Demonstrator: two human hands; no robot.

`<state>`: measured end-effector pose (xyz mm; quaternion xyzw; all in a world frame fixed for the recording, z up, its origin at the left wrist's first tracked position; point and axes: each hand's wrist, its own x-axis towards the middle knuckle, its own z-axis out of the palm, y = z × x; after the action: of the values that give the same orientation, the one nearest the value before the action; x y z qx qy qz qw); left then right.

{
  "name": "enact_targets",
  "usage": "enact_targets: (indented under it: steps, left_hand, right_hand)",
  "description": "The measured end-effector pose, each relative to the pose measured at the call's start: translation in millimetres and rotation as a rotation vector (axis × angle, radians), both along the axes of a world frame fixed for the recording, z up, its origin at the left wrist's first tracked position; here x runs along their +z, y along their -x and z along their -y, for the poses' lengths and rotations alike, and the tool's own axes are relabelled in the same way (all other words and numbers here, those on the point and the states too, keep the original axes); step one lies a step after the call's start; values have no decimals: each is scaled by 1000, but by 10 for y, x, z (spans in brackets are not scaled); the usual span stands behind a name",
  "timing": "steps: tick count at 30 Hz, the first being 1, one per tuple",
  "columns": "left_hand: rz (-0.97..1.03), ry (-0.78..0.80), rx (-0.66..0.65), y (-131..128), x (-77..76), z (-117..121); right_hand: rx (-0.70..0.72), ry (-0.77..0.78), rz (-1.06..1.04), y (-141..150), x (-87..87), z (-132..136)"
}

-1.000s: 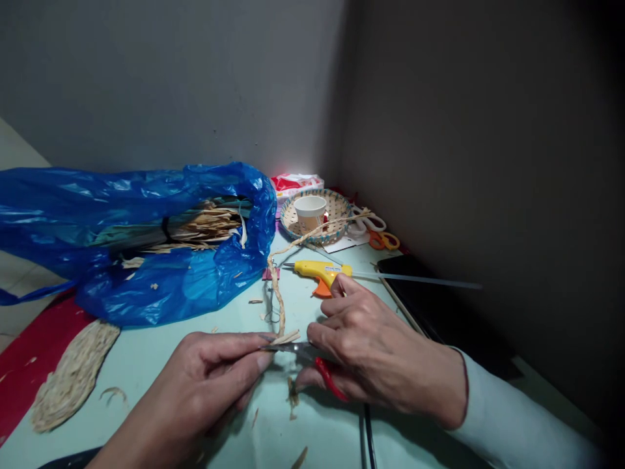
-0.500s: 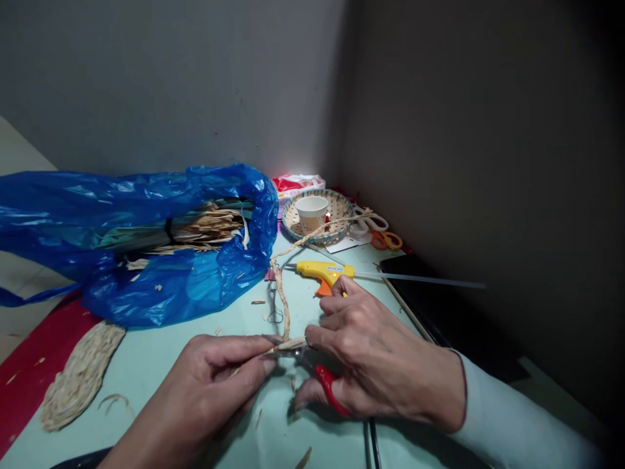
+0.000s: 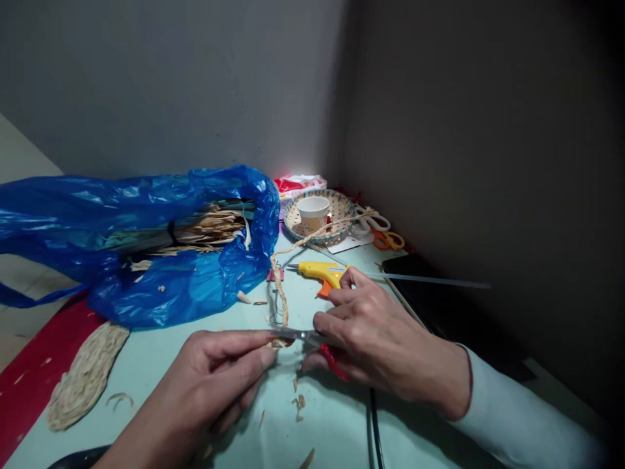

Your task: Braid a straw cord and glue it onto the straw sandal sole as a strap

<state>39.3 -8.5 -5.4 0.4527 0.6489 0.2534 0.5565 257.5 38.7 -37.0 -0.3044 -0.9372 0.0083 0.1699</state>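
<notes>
Head view: the left hand is pinching a braid, the right hand gripping scissors at its near end.

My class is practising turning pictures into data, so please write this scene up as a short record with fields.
Left hand: pinches pale fibre by the near end of the braid
Right hand: holds red-handled scissors, blades at the left fingertips
Beyond right hand: yellow glue gun; contact unclear
Left side: blue bag with a bundle of dried strips in its opening; flat pale fibre piece nearer
Back: cup in a woven basket
Surface: pale green, with scraps
</notes>
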Motion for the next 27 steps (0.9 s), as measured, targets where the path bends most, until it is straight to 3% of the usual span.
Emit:
enact_targets:
  steps: [4, 11, 16, 19, 24, 27]
  left_hand:
    - [97, 14, 29, 19, -11, 11]
    - [182, -60, 94, 23, -43, -1]
    - [232, -131, 142, -8, -52, -9]
    - [303, -138, 170, -27, -61, -1]
    - [387, -166, 198, -53, -87, -5]
    - [430, -146, 198, -81, -77, -6]
  right_hand:
    - [-113, 55, -97, -30, -13, -57]
    - [-153, 340, -311, 51, 25, -5]
    - [-188, 456, -320, 108, 26, 41]
    - [-163, 377, -305, 119, -18, 62]
    - [-48, 59, -254, 101, -62, 69]
    - [-37, -53, -210, 83, -44, 60]
